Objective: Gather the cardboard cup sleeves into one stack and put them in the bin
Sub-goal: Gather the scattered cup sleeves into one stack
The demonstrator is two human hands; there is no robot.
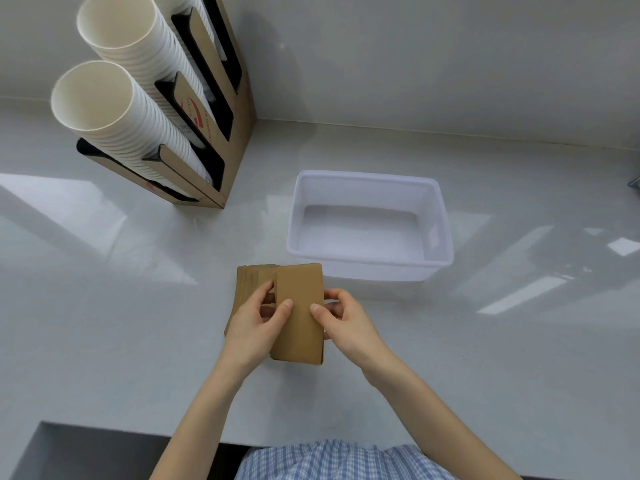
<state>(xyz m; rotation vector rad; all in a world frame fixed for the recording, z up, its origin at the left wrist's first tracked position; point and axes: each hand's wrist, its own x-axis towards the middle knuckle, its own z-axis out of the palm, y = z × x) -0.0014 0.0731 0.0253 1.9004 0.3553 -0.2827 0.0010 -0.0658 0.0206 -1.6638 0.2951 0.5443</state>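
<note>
The flat brown cardboard cup sleeves [298,306] are gathered in a loose stack that is held just above the pale counter, and the top sleeve lies shifted to the right, so the edges of the lower ones show fanned out on the left side. The translucent white rectangular plastic bin [370,261] stands upright and empty just behind the stack, a little to the right, with its opening facing up.

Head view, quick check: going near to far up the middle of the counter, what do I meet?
Checked shirt → both hands, left hand and right hand, holding the cardboard sleeves → empty white bin → wall.
</note>
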